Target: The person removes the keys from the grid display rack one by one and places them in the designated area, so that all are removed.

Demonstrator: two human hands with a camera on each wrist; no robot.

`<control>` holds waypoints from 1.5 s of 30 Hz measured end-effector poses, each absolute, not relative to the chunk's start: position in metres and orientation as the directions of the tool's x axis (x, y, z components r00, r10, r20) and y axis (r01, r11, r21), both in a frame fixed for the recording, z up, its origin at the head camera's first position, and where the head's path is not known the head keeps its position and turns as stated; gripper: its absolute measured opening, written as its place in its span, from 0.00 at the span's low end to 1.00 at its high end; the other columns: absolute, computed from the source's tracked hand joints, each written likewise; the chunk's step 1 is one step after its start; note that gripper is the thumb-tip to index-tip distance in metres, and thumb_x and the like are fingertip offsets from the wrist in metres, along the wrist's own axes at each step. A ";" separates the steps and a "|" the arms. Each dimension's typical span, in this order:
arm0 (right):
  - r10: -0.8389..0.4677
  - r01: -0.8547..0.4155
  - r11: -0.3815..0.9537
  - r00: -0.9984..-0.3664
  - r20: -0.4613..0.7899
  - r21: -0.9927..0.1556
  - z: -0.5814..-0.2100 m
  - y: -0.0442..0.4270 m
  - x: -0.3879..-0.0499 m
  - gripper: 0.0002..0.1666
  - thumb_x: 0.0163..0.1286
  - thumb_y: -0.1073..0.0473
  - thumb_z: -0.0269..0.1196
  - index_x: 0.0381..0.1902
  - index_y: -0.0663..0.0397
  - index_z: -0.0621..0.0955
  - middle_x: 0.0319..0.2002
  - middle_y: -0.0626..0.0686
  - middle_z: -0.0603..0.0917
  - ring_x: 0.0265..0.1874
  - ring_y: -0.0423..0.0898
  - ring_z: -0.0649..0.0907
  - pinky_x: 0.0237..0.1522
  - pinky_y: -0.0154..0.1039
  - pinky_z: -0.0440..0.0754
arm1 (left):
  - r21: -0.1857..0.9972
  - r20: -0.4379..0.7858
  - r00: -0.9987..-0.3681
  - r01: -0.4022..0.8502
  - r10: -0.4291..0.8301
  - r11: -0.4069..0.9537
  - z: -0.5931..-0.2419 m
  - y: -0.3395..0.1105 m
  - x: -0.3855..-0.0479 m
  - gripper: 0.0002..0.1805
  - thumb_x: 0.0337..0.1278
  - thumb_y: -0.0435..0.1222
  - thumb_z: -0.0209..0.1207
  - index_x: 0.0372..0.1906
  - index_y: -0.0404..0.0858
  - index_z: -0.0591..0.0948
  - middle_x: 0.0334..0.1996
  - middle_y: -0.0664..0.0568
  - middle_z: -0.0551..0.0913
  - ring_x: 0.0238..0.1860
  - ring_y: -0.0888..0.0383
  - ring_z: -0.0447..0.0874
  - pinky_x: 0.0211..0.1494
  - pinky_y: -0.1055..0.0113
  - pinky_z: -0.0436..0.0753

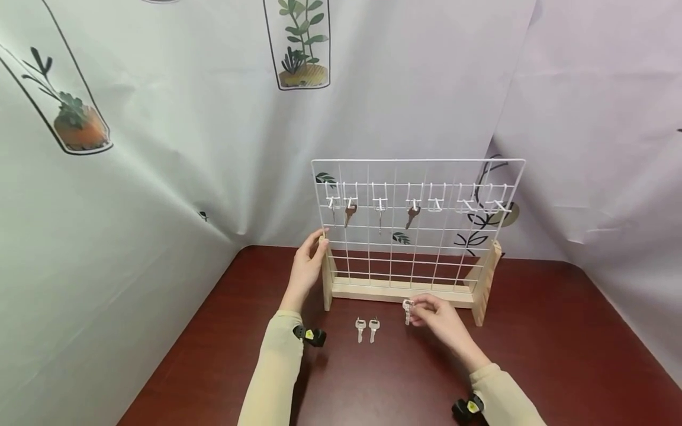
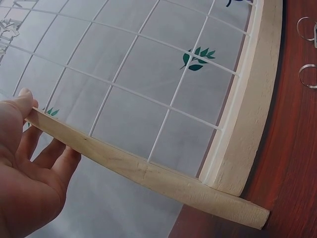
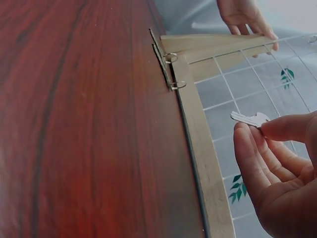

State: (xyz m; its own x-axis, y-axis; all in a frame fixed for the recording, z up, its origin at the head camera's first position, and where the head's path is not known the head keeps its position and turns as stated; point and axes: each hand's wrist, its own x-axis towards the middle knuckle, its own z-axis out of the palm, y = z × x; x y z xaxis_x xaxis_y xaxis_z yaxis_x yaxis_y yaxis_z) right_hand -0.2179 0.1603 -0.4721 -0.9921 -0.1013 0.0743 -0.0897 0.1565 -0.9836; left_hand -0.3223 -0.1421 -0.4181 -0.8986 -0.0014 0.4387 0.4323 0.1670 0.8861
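Note:
My left hand grips the top of the wooden side post of a white wire grid rack, thumb on one face and fingers on the other. In front of the rack's base, my right hand pinches a silver key between thumb and fingers, raised off the table. Two more silver keys with small rings lie side by side on the table, left of that hand. Several keys hang from the rack's white hooks, among them a brownish key near the middle and another brown key further left.
Hooks on the rack's right side, such as the white hook, carry no key. A wooden crossbar joins the two posts at the bottom. The dark red table meets a pale printed curtain behind and beside it.

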 end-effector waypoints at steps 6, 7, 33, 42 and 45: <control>-0.158 -0.086 0.152 -0.985 0.062 -0.985 -0.472 0.155 -0.226 0.12 0.70 0.70 0.60 0.48 0.76 0.77 0.35 0.60 0.86 0.31 0.45 0.86 0.36 0.39 0.87 | 0.876 0.458 -0.889 0.452 0.005 0.170 -0.413 -0.141 -0.328 0.21 0.74 0.39 0.57 0.66 0.38 0.78 0.64 0.41 0.78 0.64 0.48 0.76 0.66 0.49 0.75; -0.176 -0.089 0.156 -0.982 0.061 -0.984 -0.473 0.154 -0.227 0.12 0.70 0.70 0.59 0.48 0.77 0.77 0.35 0.61 0.86 0.31 0.45 0.86 0.36 0.39 0.87 | 0.876 0.458 -0.889 0.452 0.006 0.168 -0.413 -0.141 -0.328 0.20 0.74 0.38 0.57 0.66 0.37 0.77 0.65 0.40 0.77 0.65 0.47 0.76 0.66 0.48 0.74; -0.328 -0.083 0.410 -0.942 -0.062 -0.908 -0.485 0.138 -0.235 0.06 0.68 0.65 0.64 0.36 0.66 0.83 0.26 0.54 0.85 0.24 0.45 0.84 0.29 0.40 0.86 | 0.888 0.425 -0.905 0.423 0.029 0.180 -0.388 -0.136 -0.299 0.21 0.74 0.34 0.56 0.67 0.30 0.75 0.65 0.35 0.76 0.65 0.42 0.75 0.66 0.48 0.74; -0.251 -0.025 0.502 -0.961 -0.117 -0.865 -0.483 0.130 -0.241 0.03 0.62 0.65 0.69 0.31 0.62 0.86 0.22 0.51 0.84 0.18 0.43 0.82 0.24 0.38 0.85 | 0.889 0.435 -0.900 0.435 0.029 0.146 -0.390 -0.134 -0.300 0.21 0.74 0.32 0.55 0.66 0.28 0.74 0.66 0.35 0.74 0.68 0.40 0.71 0.68 0.48 0.72; -0.254 -0.026 0.509 -0.959 -0.121 -0.861 -0.484 0.128 -0.242 0.03 0.61 0.66 0.68 0.30 0.62 0.86 0.21 0.52 0.84 0.17 0.43 0.82 0.22 0.38 0.84 | 0.893 0.430 -0.902 0.429 0.025 0.135 -0.391 -0.135 -0.299 0.21 0.74 0.31 0.55 0.66 0.28 0.74 0.66 0.35 0.74 0.69 0.40 0.70 0.69 0.48 0.71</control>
State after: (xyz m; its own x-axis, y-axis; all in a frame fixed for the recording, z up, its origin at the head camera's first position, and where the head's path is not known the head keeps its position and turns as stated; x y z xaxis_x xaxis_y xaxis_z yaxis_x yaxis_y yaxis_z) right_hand -0.2416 0.1281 -0.4836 -0.9595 -0.2544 -0.1214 -0.0260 0.5086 -0.8606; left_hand -0.2989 -0.1346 -0.3911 -0.9024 0.0247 0.4302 0.4294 0.1346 0.8930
